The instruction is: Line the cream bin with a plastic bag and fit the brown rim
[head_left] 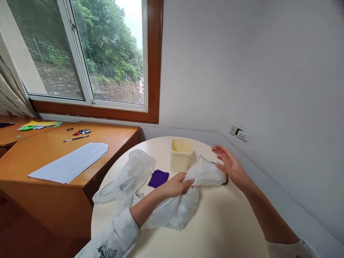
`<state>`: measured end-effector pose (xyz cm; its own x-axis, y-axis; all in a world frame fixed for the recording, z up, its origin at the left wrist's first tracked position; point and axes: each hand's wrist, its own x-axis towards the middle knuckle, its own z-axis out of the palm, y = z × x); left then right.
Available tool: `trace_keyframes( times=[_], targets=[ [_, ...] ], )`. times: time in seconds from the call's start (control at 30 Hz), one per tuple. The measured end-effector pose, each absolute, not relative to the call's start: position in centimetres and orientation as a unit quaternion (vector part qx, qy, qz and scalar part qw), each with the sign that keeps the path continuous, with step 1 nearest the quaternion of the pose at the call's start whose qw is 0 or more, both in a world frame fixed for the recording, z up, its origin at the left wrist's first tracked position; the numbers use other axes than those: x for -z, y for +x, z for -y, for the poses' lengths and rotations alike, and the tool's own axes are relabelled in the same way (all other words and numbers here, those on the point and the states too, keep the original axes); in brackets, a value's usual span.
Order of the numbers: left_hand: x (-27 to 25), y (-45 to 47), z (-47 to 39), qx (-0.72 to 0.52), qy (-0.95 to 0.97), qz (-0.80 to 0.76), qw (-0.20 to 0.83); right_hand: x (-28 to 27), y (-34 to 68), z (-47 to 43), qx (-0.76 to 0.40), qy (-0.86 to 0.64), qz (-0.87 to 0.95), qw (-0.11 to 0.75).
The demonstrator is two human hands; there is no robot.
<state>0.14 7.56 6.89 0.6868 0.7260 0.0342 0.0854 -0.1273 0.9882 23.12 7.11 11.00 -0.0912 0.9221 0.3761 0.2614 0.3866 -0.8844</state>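
My left hand (179, 185) is closed around the gathered middle of a white plastic bag (177, 211), whose loose part spreads below the hand and whose other end puffs out to the right. Off to the right of that end, my right hand (231, 166) is raised with fingers stretched out, touching nothing I can see. A dark brown edge of some object shows behind the bag's right end; most of it is hidden. Just beyond my left hand stand a pale yellow plastic tub (181, 159) and a folded purple cloth (158, 178). Another crumpled white plastic bag (134, 172) lies at the left.
Everything near my hands rests on a round cream table (220, 222) by the wall. To the left, a wooden desk (115, 138) holds paper sheets (72, 162), a pen (76, 138), keys (83, 132) and coloured papers (40, 124). A wall socket (243, 135) is at the right.
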Motion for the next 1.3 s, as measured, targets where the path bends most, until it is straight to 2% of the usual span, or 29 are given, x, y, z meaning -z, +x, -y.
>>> trace_keyframes(
  times=[0.1,0.17,0.27,0.4,0.5,0.6,0.7,0.8,0.97,1.07,1.17,1.3],
  targets=[
    [-7.6,0.2,-7.1,-0.247,0.727,-0.293,0.57,-11.7,20.2,-5.8,-0.344,-0.405,0.799,0.281],
    [-8.0,0.2,-6.8,-0.243,0.739,-0.293,0.556,-11.5,18.7,-5.7,-0.348,-0.391,0.83,0.195],
    [-8.3,-0.3,-6.7,-0.229,0.757,-0.282,0.544,-10.7,17.8,-6.4,-0.356,-0.381,0.84,0.15],
    [-8.3,-1.3,-6.7,-0.202,0.742,-0.272,0.578,-10.7,18.9,-8.0,-0.333,-0.422,0.837,0.099],
    [-7.9,-1.8,-6.4,-0.216,0.772,-0.268,0.534,-12.1,20.3,-8.5,-0.29,-0.462,0.833,0.095],
    [-7.1,-2.2,-6.0,-0.259,0.816,-0.27,0.441,-13.7,21.6,-8.6,-0.316,-0.493,0.806,0.085],
    [-6.2,-2.3,-5.6,-0.282,0.861,-0.257,0.335,-15.1,22.9,-8.5,-0.385,-0.5,0.772,0.076],
    [-5.6,-2.0,-5.7,-0.247,0.918,-0.227,0.21,-15.7,24.2,-8.0,-0.464,-0.482,0.738,0.09],
    [-5.3,-0.4,-6.7,-0.273,0.915,-0.293,0.052,-14.0,24.0,-5.1,-0.611,-0.35,0.7,0.122],
    [-5.9,0.7,-7.4,-0.315,0.89,-0.326,0.051,-10.8,21.2,-2.4,-0.722,-0.251,0.618,0.182],
    [-7.0,1.6,-7.8,-0.339,0.865,-0.356,0.101,-7.8,16.9,0.2,-0.793,-0.147,0.526,0.27],
    [-8.1,2.5,-7.8,-0.373,0.841,-0.341,0.193,-5.0,11.6,1.8,-0.833,-0.143,0.43,0.319]
  ],
)
